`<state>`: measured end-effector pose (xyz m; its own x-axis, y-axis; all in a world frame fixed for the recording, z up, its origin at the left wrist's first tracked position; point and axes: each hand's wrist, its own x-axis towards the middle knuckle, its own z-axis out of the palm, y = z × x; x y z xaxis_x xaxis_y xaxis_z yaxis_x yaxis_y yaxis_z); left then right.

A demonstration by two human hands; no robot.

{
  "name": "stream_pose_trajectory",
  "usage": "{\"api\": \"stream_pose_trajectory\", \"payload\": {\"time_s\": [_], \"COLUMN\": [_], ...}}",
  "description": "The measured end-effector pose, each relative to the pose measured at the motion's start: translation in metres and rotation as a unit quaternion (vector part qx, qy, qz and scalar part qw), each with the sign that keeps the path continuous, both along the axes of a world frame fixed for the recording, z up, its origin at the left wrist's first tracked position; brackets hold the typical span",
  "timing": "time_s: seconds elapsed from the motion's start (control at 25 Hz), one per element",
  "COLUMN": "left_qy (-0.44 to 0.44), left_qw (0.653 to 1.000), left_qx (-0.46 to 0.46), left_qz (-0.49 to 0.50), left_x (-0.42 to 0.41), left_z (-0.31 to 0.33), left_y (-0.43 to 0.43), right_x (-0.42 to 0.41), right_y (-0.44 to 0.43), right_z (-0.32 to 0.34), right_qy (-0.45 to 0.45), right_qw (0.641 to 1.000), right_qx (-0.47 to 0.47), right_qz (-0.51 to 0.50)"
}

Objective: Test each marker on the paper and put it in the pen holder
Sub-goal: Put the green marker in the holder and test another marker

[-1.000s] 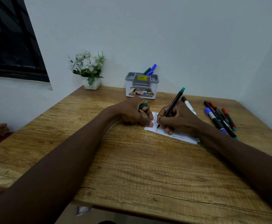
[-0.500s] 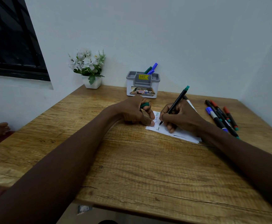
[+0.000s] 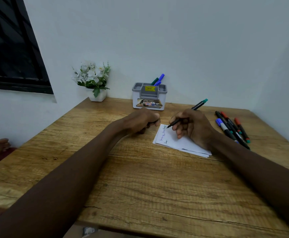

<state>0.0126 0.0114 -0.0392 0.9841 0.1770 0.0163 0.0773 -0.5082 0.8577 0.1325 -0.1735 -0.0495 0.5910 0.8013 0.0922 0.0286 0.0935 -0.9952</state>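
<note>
**Testing a green-ended marker, with a row left to do**

Scribbling is under way. The right hand (image 3: pixel 193 129) pinches a slim black marker with a green end (image 3: pixel 198 105) between thumb and fingers. Its tip is down at the far left corner of the small white sheet of paper (image 3: pixel 178 145), where green and blue squiggles already run along the left edge. The left hand (image 3: pixel 140 122) rests on the wooden table (image 3: pixel 140 186) just left of the paper, fingers curled into a loose fist. Whether it holds the cap I cannot tell.

Beyond the paper, against the wall, stands the grey-and-white plastic pen holder (image 3: pixel 148 100). Green and blue markers (image 3: pixel 161 77) poke out of its back part, so a few look finished. Right of the paper, a row of loose markers (image 3: pixel 231 127) with black, blue and red parts lies on the table, apparently untested.

By my reckoning the job is under halfway. This marker needs capping and dropping in the holder, then each one in the row follows.
</note>
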Motion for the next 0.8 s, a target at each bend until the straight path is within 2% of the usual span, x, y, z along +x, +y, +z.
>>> {"api": "stream_pose_trajectory", "payload": {"time_s": [0.12,0.36,0.48,0.68,0.8], "left_qy": [-0.029,-0.051,-0.059,-0.103,-0.121], "left_qw": [0.999,0.998,0.998,0.993,0.991], "left_qx": [0.010,-0.019,-0.024,-0.062,-0.062], "left_qz": [-0.010,-0.024,-0.015,0.014,0.007], "left_x": [-0.0009,-0.0006,0.0006,-0.0011,-0.0015], "left_z": [-0.0045,-0.0066,-0.0073,-0.0071,-0.0072], "left_y": [0.0000,0.0021,0.0015,0.0013,-0.0004], "right_x": [0.0024,-0.0007,-0.0010,-0.0030,-0.0035], "right_y": [-0.0003,0.0022,0.0016,-0.0025,-0.0011], "right_z": [0.0012,0.0009,-0.0004,-0.0039,-0.0039], "right_qy": [0.070,0.092,0.074,-0.015,-0.028], "right_qw": [0.997,0.993,0.995,0.997,0.998], "right_qx": [0.030,0.057,0.053,0.037,0.020], "right_qz": [-0.008,-0.039,-0.042,-0.061,-0.046]}}
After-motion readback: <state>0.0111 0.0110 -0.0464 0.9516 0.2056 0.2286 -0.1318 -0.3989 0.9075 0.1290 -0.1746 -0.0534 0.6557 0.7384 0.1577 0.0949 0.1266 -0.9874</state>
